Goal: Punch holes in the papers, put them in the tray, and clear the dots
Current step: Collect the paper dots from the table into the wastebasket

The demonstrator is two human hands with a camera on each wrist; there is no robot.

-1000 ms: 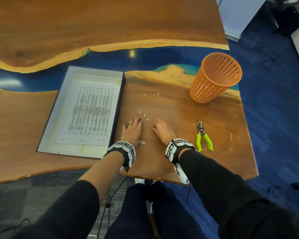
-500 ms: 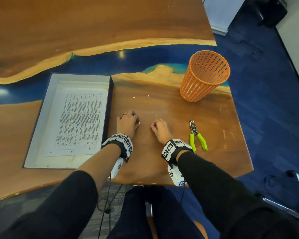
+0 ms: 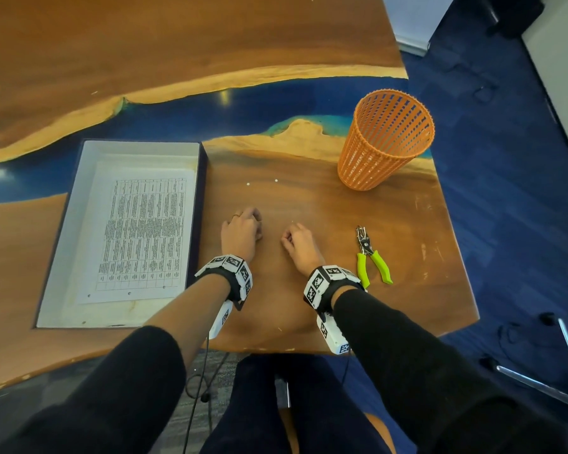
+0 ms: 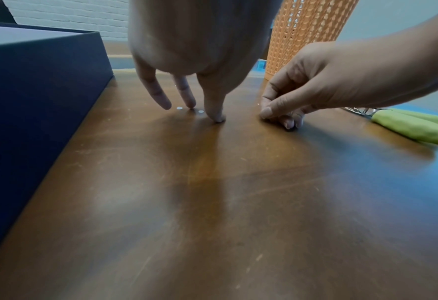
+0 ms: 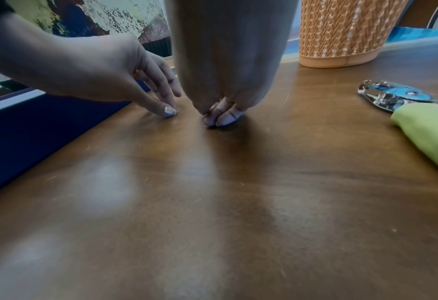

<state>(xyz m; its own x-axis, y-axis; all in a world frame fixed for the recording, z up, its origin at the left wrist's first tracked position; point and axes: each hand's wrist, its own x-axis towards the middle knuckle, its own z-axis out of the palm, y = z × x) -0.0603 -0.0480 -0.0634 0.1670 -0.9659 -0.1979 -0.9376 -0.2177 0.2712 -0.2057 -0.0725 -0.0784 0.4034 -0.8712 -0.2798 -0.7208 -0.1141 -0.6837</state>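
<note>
A printed paper (image 3: 141, 237) with punched holes lies in the white tray (image 3: 138, 145) left of my hands. Small white paper dots (image 3: 248, 184) lie on the wood beyond them. My left hand (image 3: 258, 224) stands on its fingertips (image 4: 215, 115), fingers fairly straight, with two dots (image 4: 179, 108) right beside them. My right hand (image 3: 287, 235) has its thumb and fingertips (image 5: 223, 118) bunched in a pinch on the tabletop, as on a dot; the dot itself is hidden. One dot (image 3: 292, 220) lies just past its knuckles. The green-handled hole punch (image 3: 371, 253) lies to its right, untouched.
An orange slatted basket (image 3: 387, 139) stands upright at the back right of the table. The tray's dark blue wall (image 4: 33, 101) rises close to my left hand. The table's front edge (image 3: 276, 350) runs just behind my wrists; blue carpet lies beyond the right edge.
Both hands went from flat to fingers bent down onto the table. The cluster of dots that lay between them a second ago no longer shows in the head view.
</note>
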